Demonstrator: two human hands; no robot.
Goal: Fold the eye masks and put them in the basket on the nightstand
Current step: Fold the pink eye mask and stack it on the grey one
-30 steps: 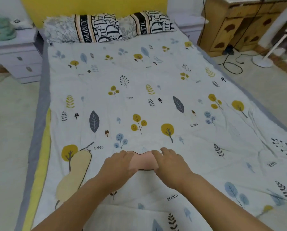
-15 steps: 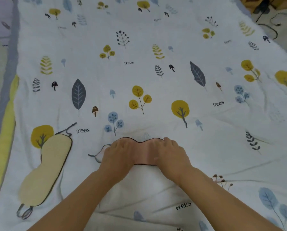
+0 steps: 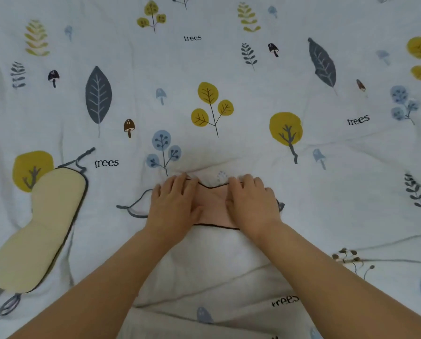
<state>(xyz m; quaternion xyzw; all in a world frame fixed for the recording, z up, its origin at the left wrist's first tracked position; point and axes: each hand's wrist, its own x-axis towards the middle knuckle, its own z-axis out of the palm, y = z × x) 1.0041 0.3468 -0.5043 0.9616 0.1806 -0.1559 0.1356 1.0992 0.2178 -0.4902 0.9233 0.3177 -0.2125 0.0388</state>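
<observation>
Patterned bedding (image 3: 229, 69) printed with trees and leaves fills the view, slightly rumpled. At 6 o'clock of centre lies the pink mask (image 3: 214, 206), black-edged, flat on the bed, with the left hand (image 3: 172, 204) pressed palm-down on its 9 o'clock end and the right hand (image 3: 251, 204) on its 3 o'clock end; neither grip is closed, fingers spread flat, holding it only by pressure. A grey strap (image 3: 133, 209) loops out at 9 o'clock. Well apart, toward 8 o'clock, lies the yellow mask (image 3: 43, 228), unfolded. Both look light, soft and limp, likely to spring open once folded, so pinching one padded end and laying it over the other seems best, tucking the strap in; no basket is visible
</observation>
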